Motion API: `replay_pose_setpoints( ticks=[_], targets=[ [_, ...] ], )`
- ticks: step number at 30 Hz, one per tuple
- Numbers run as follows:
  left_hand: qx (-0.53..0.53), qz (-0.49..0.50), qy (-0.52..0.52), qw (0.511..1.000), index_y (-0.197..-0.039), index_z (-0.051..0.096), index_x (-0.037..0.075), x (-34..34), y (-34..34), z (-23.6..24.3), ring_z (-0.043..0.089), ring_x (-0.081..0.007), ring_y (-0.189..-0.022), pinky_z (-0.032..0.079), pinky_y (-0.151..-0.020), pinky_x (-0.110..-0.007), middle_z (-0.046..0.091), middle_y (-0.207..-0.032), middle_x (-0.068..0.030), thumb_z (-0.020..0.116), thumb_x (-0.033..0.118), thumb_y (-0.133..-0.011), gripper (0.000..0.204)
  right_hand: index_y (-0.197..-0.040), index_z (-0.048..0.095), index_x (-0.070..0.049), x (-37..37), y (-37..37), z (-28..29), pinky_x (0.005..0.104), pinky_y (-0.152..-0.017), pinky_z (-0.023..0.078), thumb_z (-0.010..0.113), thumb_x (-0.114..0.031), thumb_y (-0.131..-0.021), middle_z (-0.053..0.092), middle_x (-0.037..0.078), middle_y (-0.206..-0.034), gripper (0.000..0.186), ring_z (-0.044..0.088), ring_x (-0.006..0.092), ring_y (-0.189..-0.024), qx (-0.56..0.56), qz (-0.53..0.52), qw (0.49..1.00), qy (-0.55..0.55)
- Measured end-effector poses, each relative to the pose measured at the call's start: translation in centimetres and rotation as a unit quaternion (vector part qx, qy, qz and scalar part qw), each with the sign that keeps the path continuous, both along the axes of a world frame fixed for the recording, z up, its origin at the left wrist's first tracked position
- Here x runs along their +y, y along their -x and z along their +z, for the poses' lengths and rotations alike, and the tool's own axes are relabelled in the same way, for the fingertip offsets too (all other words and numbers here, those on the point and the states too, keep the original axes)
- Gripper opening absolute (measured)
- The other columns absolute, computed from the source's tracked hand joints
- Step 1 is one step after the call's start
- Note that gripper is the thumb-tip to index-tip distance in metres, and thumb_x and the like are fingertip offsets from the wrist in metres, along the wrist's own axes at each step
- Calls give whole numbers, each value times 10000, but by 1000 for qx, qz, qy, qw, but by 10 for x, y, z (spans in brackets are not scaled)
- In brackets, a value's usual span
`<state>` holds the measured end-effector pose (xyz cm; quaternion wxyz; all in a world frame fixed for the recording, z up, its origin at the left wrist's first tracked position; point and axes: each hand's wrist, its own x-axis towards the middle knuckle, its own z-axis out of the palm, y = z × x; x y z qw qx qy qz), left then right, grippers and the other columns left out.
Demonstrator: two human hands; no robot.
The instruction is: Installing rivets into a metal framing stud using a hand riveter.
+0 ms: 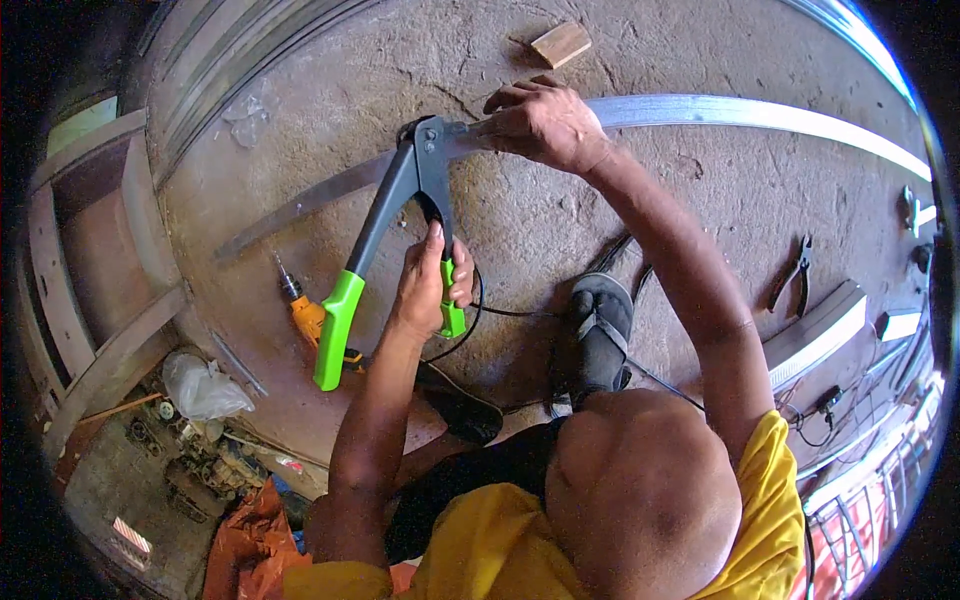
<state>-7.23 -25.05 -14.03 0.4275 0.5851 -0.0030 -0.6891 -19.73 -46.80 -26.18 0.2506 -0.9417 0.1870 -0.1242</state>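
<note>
The left hand (432, 285) is wrapped shut around one green-gripped handle of a long-armed riveting tool (400, 225); the other handle sticks out free toward the lower left. The tool's dark head sits on a long metal strip (700, 110) that runs across the concrete floor (560, 215). The right hand (545, 122) lies fingers-down on that strip just beside the tool head, pressing on it — whether the fingertips pinch anything small is hard to say. An orange drill (305, 312) lies just beside the free handle. Farther off sit a sandalled foot (600, 325), a wooden block (560, 44) and pliers (793, 275).
</note>
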Motion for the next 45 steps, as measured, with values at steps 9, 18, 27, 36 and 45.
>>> replay_pose_setpoints(
  ticks=[9,18,27,36,45],
  targets=[
    [-17,-12,-13,1000,-754,411,112,5,3,4,361,-90,-419,328,-391,-249,389,-582,-1,380,549,-892,459,-807,623,-122,4,-8,38,371,-711,450,637,-248,-737,600,17,-866,145,583,248,-807,-94,-12,995,-13],
    [22,8,4,1000,-764,427,89,3,1,-6,391,-95,-420,350,-392,-247,417,-575,-12,379,512,-909,449,-808,602,-95,1,-10,34,391,-679,458,640,-238,-727,591,53,-845,169,573,289,-790,-88,-14,995,-34],
    [23,-22,-1,1000,-751,411,119,2,3,-6,340,-88,-411,315,-377,-245,361,-578,5,369,524,-906,436,-802,602,-91,3,-8,26,378,-687,461,642,-232,-724,597,38,-848,166,580,273,-794,-69,-33,996,-34],
    [54,12,8,998,-759,418,102,1,-2,-8,356,-91,-411,325,-381,-249,397,-579,-14,369,516,-910,443,-805,611,-101,3,-9,30,374,-708,453,630,-246,-749,598,33,-848,156,582,262,-787,-68,-32,997,-26],
    [105,-5,6,994,-755,419,100,-6,-13,-2,350,-92,-410,321,-372,-245,375,-573,-3,375,520,-906,449,-836,609,-113,3,-7,31,372,-723,441,629,-244,-742,591,37,-848,163,583,257,-813,-66,-31,997,-33]
  ],
)
